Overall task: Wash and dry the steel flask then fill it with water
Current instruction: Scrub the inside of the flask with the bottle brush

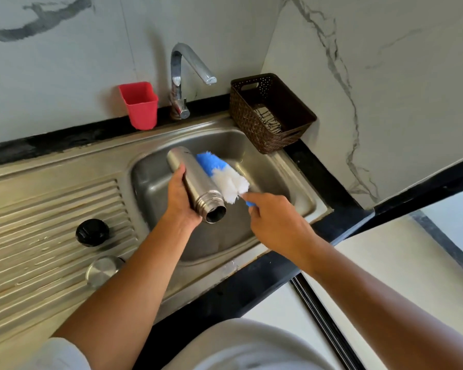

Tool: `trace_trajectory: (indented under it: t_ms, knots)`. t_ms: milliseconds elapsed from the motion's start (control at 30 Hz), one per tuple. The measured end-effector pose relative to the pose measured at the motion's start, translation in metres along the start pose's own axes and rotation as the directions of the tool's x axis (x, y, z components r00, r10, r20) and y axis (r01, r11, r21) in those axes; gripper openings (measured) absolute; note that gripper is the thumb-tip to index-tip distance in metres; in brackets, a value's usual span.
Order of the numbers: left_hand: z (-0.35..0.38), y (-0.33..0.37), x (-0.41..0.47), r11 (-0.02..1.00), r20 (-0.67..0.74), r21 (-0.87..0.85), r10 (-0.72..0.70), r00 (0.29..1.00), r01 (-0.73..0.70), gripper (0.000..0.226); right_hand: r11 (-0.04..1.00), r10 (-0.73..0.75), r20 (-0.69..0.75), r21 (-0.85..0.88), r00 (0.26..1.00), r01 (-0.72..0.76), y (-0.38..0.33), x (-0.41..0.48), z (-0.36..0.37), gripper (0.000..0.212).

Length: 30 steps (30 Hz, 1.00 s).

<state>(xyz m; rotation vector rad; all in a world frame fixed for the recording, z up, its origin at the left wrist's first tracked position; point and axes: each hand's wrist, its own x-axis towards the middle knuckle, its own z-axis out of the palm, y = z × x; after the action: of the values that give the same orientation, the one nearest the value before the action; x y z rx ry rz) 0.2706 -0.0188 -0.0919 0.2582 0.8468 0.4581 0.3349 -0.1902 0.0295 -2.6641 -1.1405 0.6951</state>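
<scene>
The steel flask [191, 180] is held over the sink basin [273, 169], lying tilted with its open threaded mouth toward me. My left hand [181, 197] grips it from the left side. My right hand [274, 217] holds the blue handle of a bottle brush [222, 172]. The brush's blue and white bristles lie against the flask's right side. The black inner cap [92, 232] and the steel outer cap [103, 271] rest on the ribbed drainboard [38, 222] at the left.
The chrome tap [183, 76] stands behind the basin, with no water running. A red cup [141, 105] sits to its left and a brown woven basket [271, 113] at the basin's back right corner. Marble walls close off the back and right.
</scene>
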Motion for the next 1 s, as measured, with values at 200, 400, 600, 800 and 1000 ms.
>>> trace_trajectory:
  t_ms: [200, 400, 600, 800, 1000]
  knots:
    - [0.005, 0.008, 0.010, 0.997, -0.021, -0.062, 0.035, 0.999, -0.036, 0.058, 0.993, 0.003, -0.071, 0.117, 0.997, 0.005, 0.009, -0.013, -0.003, 0.045]
    - [0.023, -0.016, -0.008, 0.996, 0.043, 0.089, -0.005, 0.999, 0.001, 0.062, 0.996, -0.053, -0.161, -0.084, 0.985, 0.040, -0.008, -0.002, -0.001, 0.043]
    - [0.013, -0.009, -0.005, 0.996, 0.064, 0.090, 0.021, 0.998, -0.026, 0.051, 0.997, -0.030, -0.047, -0.077, 0.998, 0.027, -0.003, -0.028, -0.003, 0.048]
    - [0.017, -0.017, -0.012, 0.992, 0.008, 0.128, -0.002, 1.000, 0.001, 0.045, 0.992, -0.027, -0.069, -0.124, 0.997, 0.019, -0.003, -0.007, -0.004, 0.045]
    - [0.021, -0.019, -0.015, 0.994, 0.073, 0.111, -0.028, 0.997, 0.019, 0.067, 0.991, -0.072, -0.084, -0.122, 0.994, 0.062, -0.006, -0.012, 0.003, 0.060]
